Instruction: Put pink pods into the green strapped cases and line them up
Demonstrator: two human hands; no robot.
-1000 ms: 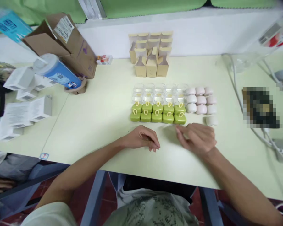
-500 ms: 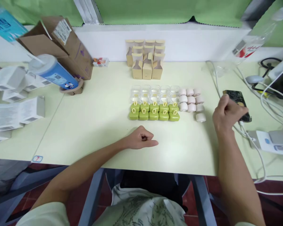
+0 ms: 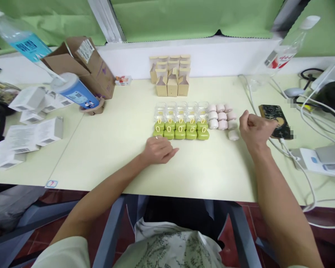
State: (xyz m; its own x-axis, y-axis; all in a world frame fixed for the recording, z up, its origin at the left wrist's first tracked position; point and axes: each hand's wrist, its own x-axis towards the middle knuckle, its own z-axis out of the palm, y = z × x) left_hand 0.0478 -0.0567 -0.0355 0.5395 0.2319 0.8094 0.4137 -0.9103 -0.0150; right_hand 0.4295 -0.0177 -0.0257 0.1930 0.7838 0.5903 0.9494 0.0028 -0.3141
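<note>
My left hand (image 3: 159, 150) is curled closed at the front left corner of two rows of small glossy green cases (image 3: 180, 133) with cream loops on top. Its fingertips are partly hidden, and I cannot tell whether they touch the nearest case. My right hand (image 3: 255, 128) is a loose fist, palm down, between the rounded white and pale pink pieces (image 3: 222, 124) and a dark patterned phone-like slab (image 3: 277, 128). No object shows in either hand. Behind the green cases stands a row of clear plastic containers (image 3: 181, 110).
Open small cardboard boxes (image 3: 172, 88) stand by the wall. At left are a brown carton (image 3: 96, 70), a blue cup (image 3: 79, 93) in a holder and several white boxes (image 3: 48, 130). White cables (image 3: 304, 171) and a clear bottle (image 3: 284, 52) occupy the right.
My left hand has moved forward and left, up to the green cases. My right hand has shifted left, away from the dark slab and closer to the pale pieces. The camera view has also shifted.
</note>
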